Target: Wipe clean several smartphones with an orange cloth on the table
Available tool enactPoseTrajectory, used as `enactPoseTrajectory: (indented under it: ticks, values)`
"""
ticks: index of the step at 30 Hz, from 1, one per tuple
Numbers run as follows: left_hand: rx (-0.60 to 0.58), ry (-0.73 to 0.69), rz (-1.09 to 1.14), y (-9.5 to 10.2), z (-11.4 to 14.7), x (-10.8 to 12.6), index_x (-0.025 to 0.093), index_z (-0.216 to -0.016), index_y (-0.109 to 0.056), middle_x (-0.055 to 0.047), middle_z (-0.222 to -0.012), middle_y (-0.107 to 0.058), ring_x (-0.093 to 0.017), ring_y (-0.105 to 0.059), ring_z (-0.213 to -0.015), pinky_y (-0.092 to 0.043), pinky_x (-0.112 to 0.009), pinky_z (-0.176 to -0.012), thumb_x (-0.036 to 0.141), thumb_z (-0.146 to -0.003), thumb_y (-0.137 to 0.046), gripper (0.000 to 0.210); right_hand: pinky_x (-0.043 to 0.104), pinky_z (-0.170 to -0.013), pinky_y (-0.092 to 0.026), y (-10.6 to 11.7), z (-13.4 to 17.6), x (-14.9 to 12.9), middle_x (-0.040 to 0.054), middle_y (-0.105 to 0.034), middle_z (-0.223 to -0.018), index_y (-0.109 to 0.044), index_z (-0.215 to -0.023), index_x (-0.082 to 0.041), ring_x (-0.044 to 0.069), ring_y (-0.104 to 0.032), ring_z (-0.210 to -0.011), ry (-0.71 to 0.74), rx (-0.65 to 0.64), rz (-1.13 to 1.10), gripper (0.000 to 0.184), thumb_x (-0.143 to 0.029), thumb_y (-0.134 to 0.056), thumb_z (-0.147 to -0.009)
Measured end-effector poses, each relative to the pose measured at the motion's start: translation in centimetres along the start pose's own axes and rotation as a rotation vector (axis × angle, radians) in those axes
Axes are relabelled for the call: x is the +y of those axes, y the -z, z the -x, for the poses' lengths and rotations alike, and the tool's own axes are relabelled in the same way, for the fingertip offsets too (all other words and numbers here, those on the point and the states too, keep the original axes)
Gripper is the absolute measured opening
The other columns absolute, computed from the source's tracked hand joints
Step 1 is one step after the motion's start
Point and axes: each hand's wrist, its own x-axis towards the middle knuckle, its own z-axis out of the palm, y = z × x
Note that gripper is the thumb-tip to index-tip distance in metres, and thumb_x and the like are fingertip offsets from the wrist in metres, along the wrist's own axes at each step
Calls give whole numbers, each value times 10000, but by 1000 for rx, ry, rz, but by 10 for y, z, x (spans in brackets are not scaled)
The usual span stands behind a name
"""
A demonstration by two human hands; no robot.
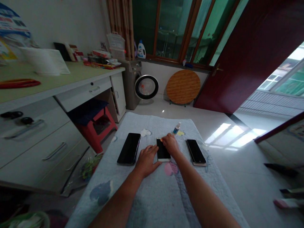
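Observation:
A white-edged phone (163,153) with a dark screen lies on the cloth-covered table between my hands. My left hand (147,160) lies spread along its left side, fingertips at the left edge and thumb by the lower edge. Over the upper part of the screen, my right hand (170,144) has its fingers closed on a small orange thing (161,140), mostly hidden by the fingers. To the left lies a larger black phone (129,148); to the right, another dark-screened phone (196,151). Just beyond my right hand stands a small white bottle (176,128) with a blue label.
A pale blue patterned cloth (152,196) covers the table. At left are a drawer desk (85,90) and a red stool (104,126). Farther back stand a washing machine (132,85) with its door open and a round wooden tabletop (183,86) against the wall.

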Motion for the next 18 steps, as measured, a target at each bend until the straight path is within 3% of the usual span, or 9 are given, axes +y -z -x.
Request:
enactPoseTrajectory:
  ticks: [7,18]
  values:
    - [-13,17,-3,1,0,2,228,-1405,-395,-67,-1476,-412,-274,-313,-1363,-269,-442,-1087,415,-795,-623,678,243,-830,-362,-3,1,10,87,-630,-898,-739,-973,-178,168,-553,-896,-119,48,27,279,-232,-468,-937]
    - [6,4,-18,0,1,2,224,-1394,-410,-74,-1460,-435,-275,-333,-1352,-276,-436,-1092,444,-799,-624,670,206,-703,-364,6,90,-6,45,-575,-810,-742,-841,-214,130,-546,-782,-57,-15,-135,243,-225,-510,-914]
